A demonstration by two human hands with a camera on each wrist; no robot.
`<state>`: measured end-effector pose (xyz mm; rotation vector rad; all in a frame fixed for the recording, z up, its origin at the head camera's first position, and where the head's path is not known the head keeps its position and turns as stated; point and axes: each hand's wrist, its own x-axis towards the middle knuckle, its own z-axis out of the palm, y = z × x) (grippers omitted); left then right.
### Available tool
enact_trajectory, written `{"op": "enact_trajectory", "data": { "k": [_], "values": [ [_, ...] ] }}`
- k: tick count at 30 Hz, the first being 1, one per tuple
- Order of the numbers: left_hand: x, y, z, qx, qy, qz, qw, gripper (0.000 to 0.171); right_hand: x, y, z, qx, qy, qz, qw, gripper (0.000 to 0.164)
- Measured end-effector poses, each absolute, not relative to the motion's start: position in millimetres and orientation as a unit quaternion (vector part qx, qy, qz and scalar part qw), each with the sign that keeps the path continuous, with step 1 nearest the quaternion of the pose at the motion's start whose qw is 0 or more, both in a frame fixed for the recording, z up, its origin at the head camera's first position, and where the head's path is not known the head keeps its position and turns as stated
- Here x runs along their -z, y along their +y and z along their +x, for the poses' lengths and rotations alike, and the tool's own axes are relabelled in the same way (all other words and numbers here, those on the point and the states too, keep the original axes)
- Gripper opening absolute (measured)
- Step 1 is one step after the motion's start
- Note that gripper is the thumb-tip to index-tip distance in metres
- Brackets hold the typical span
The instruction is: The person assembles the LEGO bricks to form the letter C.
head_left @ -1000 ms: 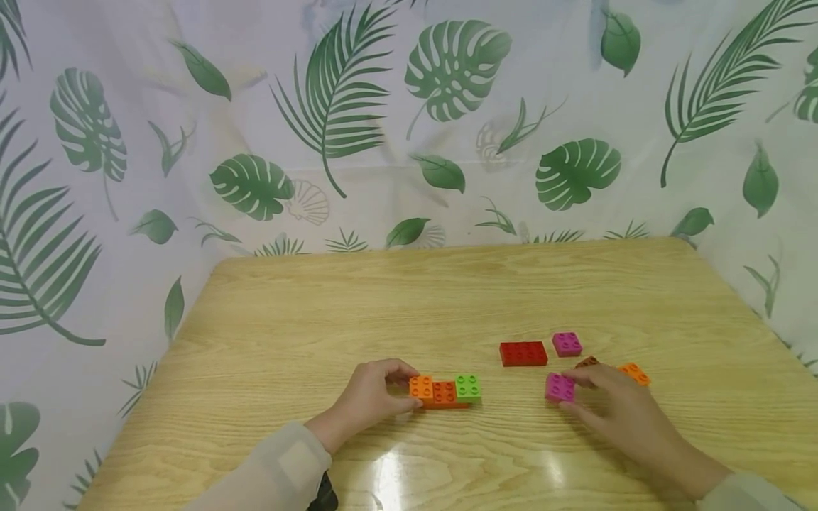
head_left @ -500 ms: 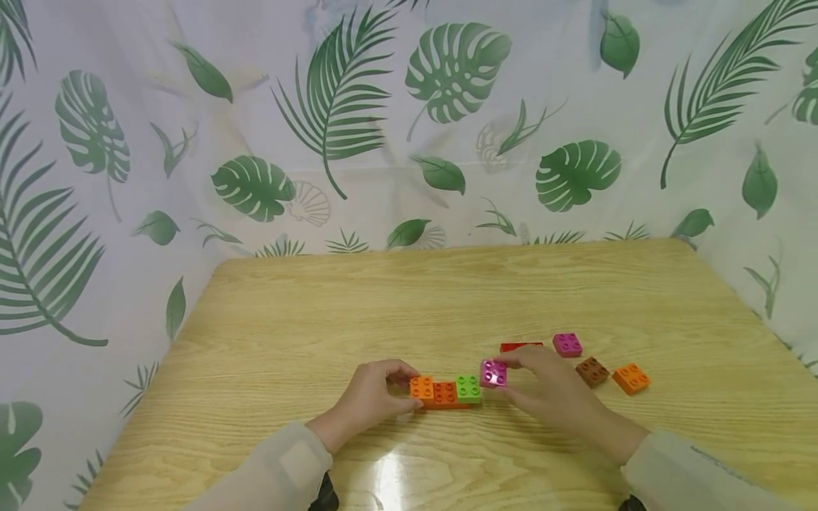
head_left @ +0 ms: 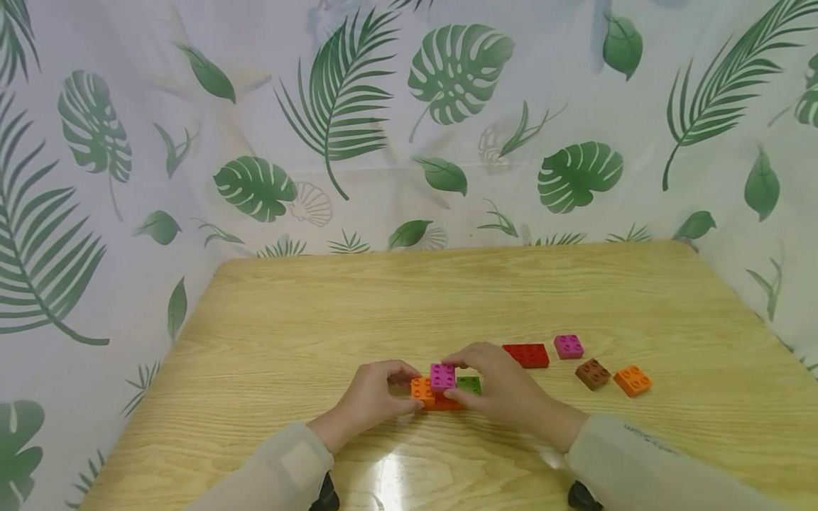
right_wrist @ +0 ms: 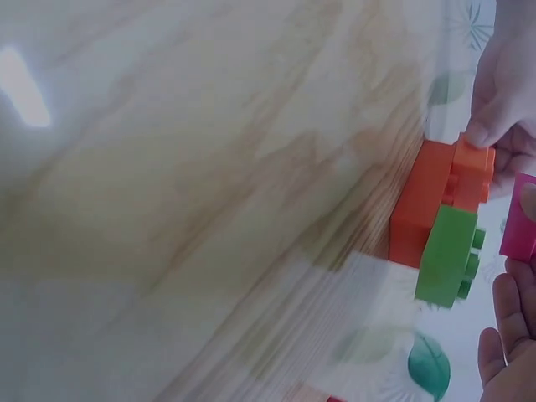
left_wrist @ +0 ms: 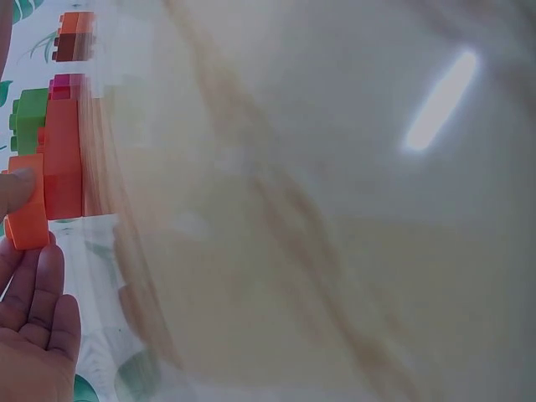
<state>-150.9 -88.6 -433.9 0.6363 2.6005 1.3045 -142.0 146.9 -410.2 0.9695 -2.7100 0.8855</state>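
My right hand (head_left: 508, 387) pinches a pink toy building brick (head_left: 442, 376) between thumb and fingers. In the right wrist view, a gap shows between this pink brick (right_wrist: 519, 222) and the bricks below it. Beneath is a long orange-red brick (right_wrist: 417, 205), lying on the table. A small orange brick (head_left: 421, 390) is on its left end and a green brick (right_wrist: 448, 255) on its right end, with bare studs between. My left hand (head_left: 373, 394) pinches the small orange brick from the left. The right hand partly covers the green brick in the head view.
To the right on the wooden table (head_left: 319, 305) lie a long red brick (head_left: 529, 355), a second pink brick (head_left: 568, 346), a brown brick (head_left: 593, 373) and another orange brick (head_left: 633, 380). A leaf-patterned cloth (head_left: 377, 199) hangs behind the table.
My right hand has carried the pink brick leftward from the loose bricks, past the green one, to over the middle of the long brick. The left hand has stayed in place.
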Motion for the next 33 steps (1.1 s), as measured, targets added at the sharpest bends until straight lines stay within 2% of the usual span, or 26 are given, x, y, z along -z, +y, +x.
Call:
{"op": "enact_trajectory", "data": {
  "k": [12,22,33],
  "values": [
    [435,-89,-151,-0.449,0.862,0.223,0.082,0.032,413,126,-145,-0.292,-0.898,0.328,0.036,0.035],
    [436,-89,-152,-0.444,0.864,0.225,0.082,0.031,415,121,-148,-0.293,-0.891,0.343,0.049,0.031],
    [434,-89,-154,-0.423,0.873,0.231,0.079,0.029,411,117,-152,-0.279,-0.892,0.353,0.036,0.029]
  ]
}}
